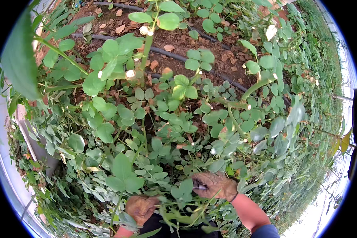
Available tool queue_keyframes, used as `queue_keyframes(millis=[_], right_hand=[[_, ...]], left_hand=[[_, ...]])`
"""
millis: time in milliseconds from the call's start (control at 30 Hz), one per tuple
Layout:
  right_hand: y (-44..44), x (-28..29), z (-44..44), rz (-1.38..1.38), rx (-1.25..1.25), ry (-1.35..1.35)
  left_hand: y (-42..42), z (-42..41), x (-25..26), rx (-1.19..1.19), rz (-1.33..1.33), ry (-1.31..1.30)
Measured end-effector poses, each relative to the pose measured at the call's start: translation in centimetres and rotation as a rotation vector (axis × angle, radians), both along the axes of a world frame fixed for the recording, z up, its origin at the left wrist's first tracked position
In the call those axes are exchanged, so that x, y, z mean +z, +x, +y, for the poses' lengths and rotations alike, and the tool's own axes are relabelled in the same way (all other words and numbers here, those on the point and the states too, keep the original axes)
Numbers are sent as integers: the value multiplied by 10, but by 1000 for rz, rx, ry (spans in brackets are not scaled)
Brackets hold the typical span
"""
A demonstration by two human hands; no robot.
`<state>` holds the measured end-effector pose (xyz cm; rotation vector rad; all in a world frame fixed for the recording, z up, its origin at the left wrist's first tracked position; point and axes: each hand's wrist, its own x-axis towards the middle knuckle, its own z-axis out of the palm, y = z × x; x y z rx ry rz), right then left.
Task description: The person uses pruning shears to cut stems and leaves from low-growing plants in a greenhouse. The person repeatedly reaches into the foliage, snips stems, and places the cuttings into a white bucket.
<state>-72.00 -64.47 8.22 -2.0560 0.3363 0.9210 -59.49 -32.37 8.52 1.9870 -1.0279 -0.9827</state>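
Note:
Low in the view, my left hand [140,208] is among leaves at the front of the rose bushes [128,114]. Leaves hide its fingertips, so a grip cannot be made out. My right hand [217,185] is farther right and slightly higher, its fingers curled. A small dark patch shows inside the curl; whether it is an object is unclear. Both hands look brown, either gloved or soiled. Between and below them hangs a blurred leafy stem [197,215], close to my dark clothing. Directly above the hands, dense rose leaves [154,172] cover the lower stems.
Thick cut canes with pale ends, including an upright cane [147,49] and a right-hand cane [255,87], jut from the bushes. Black irrigation hoses [169,54] cross leaf-littered soil [178,38]. A large leaf [20,56] looms close at left. Dense foliage [318,89] lines the right.

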Motion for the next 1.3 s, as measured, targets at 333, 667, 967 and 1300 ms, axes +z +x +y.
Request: queue_keyframes(millis=[333,667,967,1300], right_hand=[[21,-2,29,190,-1508,1168],[3,-50,29,91,-1687,970],[-30,-157,120,-20,-1681,1113],[32,-164,86,-379,-868,876]], left_hand=[[-19,-67,5,710,480,123],[52,-162,-156,536,-204,76],[48,-155,-28,793,524,106],[60,-183,2,962,381,223]])
